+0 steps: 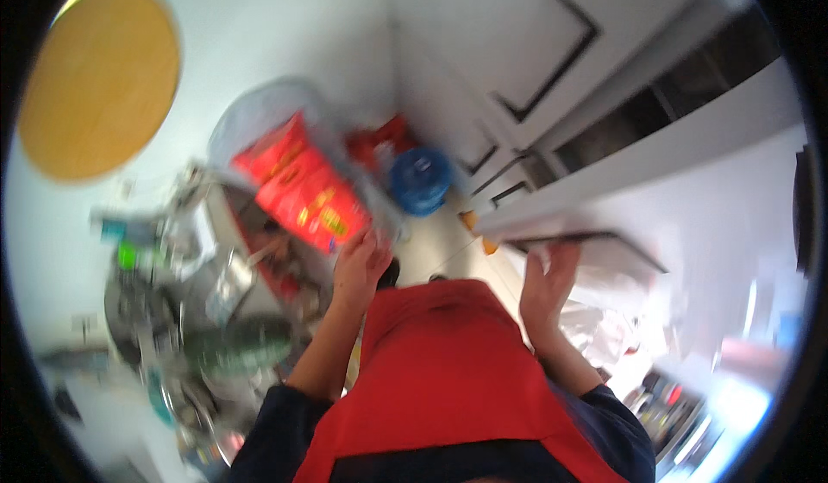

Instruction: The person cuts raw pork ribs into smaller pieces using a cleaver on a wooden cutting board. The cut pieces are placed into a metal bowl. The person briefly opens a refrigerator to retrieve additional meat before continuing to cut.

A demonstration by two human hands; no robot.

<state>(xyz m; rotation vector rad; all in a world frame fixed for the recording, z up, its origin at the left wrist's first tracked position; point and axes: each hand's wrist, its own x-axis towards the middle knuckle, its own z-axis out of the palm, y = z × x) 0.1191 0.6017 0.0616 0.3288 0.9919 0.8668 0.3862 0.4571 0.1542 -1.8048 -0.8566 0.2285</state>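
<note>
My left hand (362, 260) grips the lower end of a red plastic package (317, 201) with yellow print, held out in front to the left. At the right, my right hand (551, 276) has its fingers on the dark handle (588, 234) of a white cabinet or appliance front (634, 192); blur hides how firmly they close around it. Between my arms hangs the red apron (453, 366) that I wear.
A blue water jug (420, 181) stands on the tiled floor (430, 250), beside a red bag (381, 143). On the left is a cluttered surface with a green glass dish (239, 347). White cabinets with black handles (563, 62) rise ahead. An open drawer (676, 412) holds small items at lower right.
</note>
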